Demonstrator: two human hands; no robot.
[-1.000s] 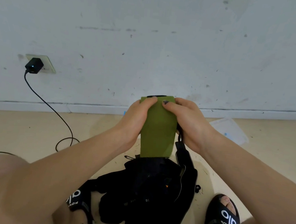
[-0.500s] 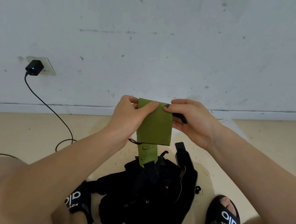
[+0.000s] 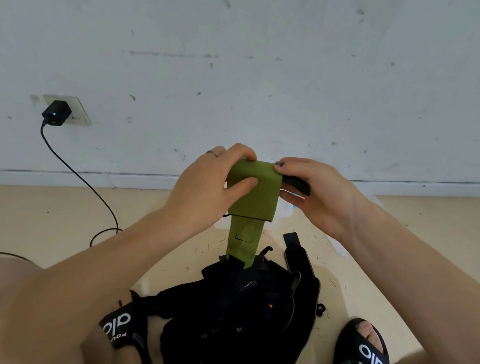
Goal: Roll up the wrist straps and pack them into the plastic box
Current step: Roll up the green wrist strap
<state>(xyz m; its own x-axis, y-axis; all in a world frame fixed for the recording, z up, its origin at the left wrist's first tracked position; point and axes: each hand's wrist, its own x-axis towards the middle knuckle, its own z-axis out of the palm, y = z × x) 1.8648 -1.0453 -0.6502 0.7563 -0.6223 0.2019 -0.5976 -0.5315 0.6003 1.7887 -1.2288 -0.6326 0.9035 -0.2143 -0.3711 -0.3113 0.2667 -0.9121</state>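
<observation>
Both hands hold the green strap [image 3: 254, 192] above the black pile [image 3: 245, 313] on the floor [image 3: 51, 221]. The left hand [image 3: 205, 190] grips its left edge, thumb across the front; the right hand [image 3: 317, 196] pinches its top right corner. The strap's tail hangs onto the pile. A clear plastic box [image 3: 284, 211] lies behind the strap, mostly hidden.

Green wrist strap [image 3: 254, 192] half-rolled; tail hanging over black straps [image 3: 237, 309].
</observation>
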